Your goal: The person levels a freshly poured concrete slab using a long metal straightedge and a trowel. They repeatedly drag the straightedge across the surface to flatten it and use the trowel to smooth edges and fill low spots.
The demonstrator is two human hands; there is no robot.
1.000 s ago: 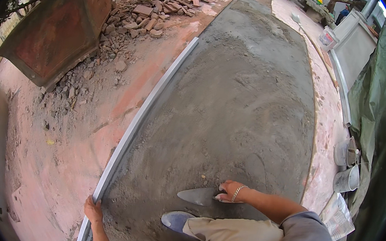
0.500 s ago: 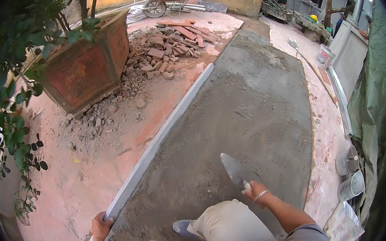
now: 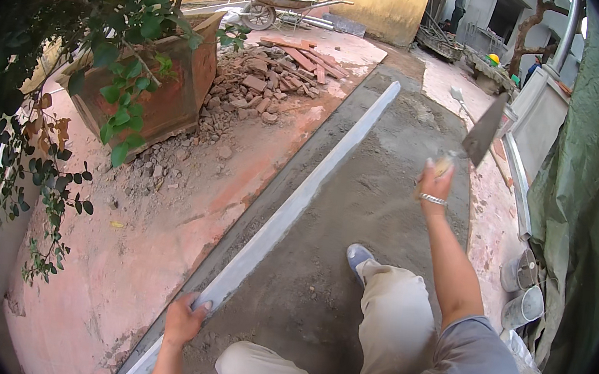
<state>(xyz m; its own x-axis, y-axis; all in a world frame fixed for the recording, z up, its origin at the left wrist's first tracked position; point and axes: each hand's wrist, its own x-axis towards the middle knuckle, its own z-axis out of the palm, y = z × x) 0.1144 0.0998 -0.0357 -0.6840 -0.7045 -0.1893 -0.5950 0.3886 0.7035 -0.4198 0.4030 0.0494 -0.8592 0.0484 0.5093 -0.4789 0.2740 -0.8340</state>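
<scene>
Hands [image 3: 184, 319] [image 3: 434, 179] closed — left: bar [image 3: 305, 192]; right: trowel [image 3: 483, 132]

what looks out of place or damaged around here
The heap of broken reddish rubble beside the planter stands out: loose pieces lie strewn across the pink paving. The planter also looks tilted, though the fisheye bend may cause that.

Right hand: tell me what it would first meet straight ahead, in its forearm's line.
The right hand, gripping a trowel, seems free to go ahead above the cement, as far as shown; depth is unclear.
</scene>
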